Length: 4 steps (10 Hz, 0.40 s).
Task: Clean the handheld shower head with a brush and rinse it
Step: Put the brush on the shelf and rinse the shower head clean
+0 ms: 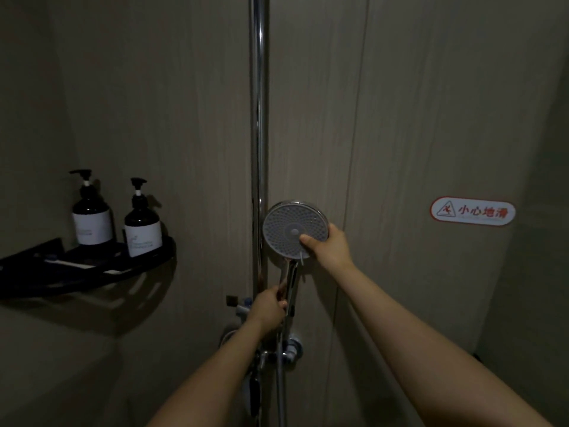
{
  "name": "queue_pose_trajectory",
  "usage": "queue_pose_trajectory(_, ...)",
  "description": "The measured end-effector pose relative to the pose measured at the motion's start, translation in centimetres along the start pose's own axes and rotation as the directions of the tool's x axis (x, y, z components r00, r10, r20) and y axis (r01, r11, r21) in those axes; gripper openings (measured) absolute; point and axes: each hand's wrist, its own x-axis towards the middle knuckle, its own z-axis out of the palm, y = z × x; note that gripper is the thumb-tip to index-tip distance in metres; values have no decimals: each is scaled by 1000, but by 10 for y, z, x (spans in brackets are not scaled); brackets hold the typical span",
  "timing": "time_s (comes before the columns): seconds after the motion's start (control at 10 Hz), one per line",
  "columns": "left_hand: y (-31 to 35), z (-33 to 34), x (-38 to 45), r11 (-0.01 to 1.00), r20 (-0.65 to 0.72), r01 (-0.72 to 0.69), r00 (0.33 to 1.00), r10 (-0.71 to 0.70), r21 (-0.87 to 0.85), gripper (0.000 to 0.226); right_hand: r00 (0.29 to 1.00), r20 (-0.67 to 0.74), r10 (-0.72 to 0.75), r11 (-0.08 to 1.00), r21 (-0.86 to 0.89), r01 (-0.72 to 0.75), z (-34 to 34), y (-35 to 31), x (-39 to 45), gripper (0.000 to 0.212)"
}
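Left hand (268, 306) clenched round chrome handle (288, 282); right hand (328, 246) pinching shower head (294, 229) rim. Likely rigid, light, slippery; best held by handle.

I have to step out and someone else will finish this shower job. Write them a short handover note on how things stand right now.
Left hand: closed around the chrome handle of the shower head, held up in front of the wall beside the riser pole.
Right hand: gripping the right rim of the spray face, thumb pressed on the nozzles.
Brush: not clearly in view; something thin lies on the black corner shelf beside two pump bottles, too dim to identify.
Done: head is in hand, face towards you. No water running.
Left: find the brush, scrub the face, rinse.
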Motion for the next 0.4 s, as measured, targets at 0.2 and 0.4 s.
queue_pose_trajectory(0.2, -5, 6, -9, 981, -104, 39, 993, -60, -187, 30, 1000, 2, 10, 983, -181, -9, -12, -4, -5, 35)
queue_pose_trajectory(0.4, -12, 1, -21, 893, -214, 52, 963, -163, -446, 18, 982, 18, 188, 982, 26, -188, -27, 5, -9, 29)
